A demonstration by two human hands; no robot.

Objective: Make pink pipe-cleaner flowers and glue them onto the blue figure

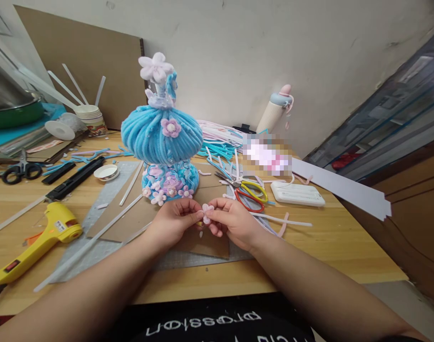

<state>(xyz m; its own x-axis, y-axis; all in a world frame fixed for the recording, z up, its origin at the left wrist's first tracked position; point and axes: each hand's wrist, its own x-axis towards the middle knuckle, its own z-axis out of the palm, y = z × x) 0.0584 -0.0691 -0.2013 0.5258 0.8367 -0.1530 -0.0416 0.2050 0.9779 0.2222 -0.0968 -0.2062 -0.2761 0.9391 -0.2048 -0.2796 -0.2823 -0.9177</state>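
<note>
A small pale pink flower (207, 213), apparently bent from pipe cleaner, is pinched between both hands above the cardboard. My left hand (179, 216) closes on its left side with thumb and fingertips. From the right, my right hand (234, 221) grips the other side, its lower fingers curled beneath. Just behind the hands stands a blue pipe-cleaner ornament (159, 135) with a wide ribbed top. Pink and lilac flowers cover its base, and a large pale flower (157, 68) crowns it.
A yellow glue gun (56, 228) lies at left, near black-handled scissors (22, 171) and a black utility knife (76, 178). Red-and-yellow-handled scissors (250, 194) rest on pipe cleaners at right, beside a white power bank (297, 194). A bottle (274, 111) leans toward the wall.
</note>
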